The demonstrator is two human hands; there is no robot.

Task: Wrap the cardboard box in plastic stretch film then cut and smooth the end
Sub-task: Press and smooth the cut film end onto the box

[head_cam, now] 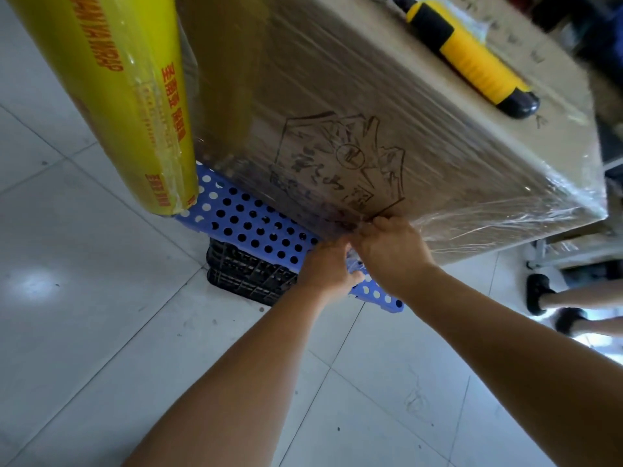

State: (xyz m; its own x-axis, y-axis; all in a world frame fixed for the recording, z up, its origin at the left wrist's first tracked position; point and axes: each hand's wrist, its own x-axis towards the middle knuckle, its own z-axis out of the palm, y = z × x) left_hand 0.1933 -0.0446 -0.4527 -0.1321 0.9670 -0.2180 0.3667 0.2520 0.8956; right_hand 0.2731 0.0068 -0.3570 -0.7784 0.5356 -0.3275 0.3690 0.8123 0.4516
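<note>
A large cardboard box (337, 106) with a black printed emblem stands wrapped in clear stretch film (499, 217), which wrinkles at its lower right corner. Both my hands meet at the box's lower front edge. My left hand (328, 264) and my right hand (391, 251) pinch a bunched bit of film there, fingers curled. A yellow roll of stretch film (128, 96) with red lettering stands upright at the left, against the box's corner. A yellow and black utility knife (472, 59) lies on top of the box.
The box rests on a blue perforated plastic board (242, 217) over a black plastic crate (249, 271). White floor tiles (84, 315) surround it. Another person's feet in black shoes (539, 293) stand at the right, beside a metal frame leg (539, 254).
</note>
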